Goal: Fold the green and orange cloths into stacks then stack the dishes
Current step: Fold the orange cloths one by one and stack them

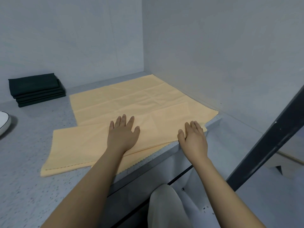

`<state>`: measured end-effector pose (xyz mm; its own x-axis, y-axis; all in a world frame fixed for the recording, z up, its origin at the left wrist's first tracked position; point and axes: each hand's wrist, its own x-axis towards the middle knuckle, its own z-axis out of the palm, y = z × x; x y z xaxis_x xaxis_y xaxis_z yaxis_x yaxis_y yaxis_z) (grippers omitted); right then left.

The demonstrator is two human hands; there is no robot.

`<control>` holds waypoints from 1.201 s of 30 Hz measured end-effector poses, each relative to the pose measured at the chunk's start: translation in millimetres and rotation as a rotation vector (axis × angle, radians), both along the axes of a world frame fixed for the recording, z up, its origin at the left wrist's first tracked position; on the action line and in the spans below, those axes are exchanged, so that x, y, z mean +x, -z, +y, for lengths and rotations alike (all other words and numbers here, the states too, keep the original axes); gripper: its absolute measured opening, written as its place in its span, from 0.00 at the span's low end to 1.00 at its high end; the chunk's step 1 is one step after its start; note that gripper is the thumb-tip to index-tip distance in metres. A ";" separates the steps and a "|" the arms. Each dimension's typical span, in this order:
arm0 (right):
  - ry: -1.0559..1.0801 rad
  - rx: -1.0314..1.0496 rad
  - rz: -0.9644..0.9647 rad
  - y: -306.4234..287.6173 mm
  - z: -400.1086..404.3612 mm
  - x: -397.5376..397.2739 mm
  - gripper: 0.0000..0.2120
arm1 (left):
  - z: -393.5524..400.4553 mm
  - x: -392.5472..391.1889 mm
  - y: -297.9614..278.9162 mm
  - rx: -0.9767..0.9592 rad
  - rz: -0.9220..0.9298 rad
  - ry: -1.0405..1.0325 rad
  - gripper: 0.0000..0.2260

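Hidden/cut off: a white dish [4, 123] w/ dark rim line shows only as a sliver at the left frame edge, rest out of view; no other dishes visible. Parts of the orange cloth [131, 104] lie under both hands & the left forearm, so its near-right corner is hard to read. Whether the orange fabric is 1 cloth or more, can't tell: a flat far sheet plus a doubled-over strip along the near edge, w/ a zigzag-cut hem peeking out below the strip. Far sheet reaches nearly to the corner where the 2 walls meet; its right side runs beside the right wall. The folded strip's long axis runs left-near to right-far, roughly along the tabletop [24, 162] front edge, left end angled toward the viewer. Green cloths [36, 89]: 1 stack, far left against the back wall, approx 5 layers but too dark to count surely; long side runs left-right, well apart from the orange cloth. Left hand [123, 134] lies palm-down, fingers spread, flat on the folded strip, gripping nothing. Right hand [194, 137] rests flat at the strip's right end near the tabletop edge, fingers together, thumb out; looks like pressing, not pinching, though the fingertips' contact is unclear. Pale trouser leg [164, 209] below, near.
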<state>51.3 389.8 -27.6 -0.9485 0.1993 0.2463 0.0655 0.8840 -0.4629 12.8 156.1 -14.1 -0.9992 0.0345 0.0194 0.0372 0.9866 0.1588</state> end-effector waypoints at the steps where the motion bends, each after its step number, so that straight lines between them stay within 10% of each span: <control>1: 0.001 0.001 -0.005 1.1 0.2 0.4 0.25 | 0.6 -0.6 -0.3 -0.006 -0.005 -0.002 0.26; 15: 0.072 0.286 -0.004 -7.2 0.0 -0.1 0.27 | 3.5 -0.8 -1.6 -0.033 -0.041 -0.011 0.27; 26: -0.442 0.188 -0.019 -34.2 -81.8 -38.0 0.20 | 5.7 1.3 0.5 -0.004 -0.009 -0.014 0.27; 36: -0.436 0.213 -0.194 -18.8 -78.6 -64.4 0.23 | 2.5 -0.3 -2.6 0.007 -0.006 -0.014 0.26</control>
<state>-13.1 311.2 -8.9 -0.9645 -0.2594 0.0498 -0.2626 0.9217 -0.2855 12.5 158.7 -11.5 -0.9997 0.0203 0.0141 0.0223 0.9858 0.1662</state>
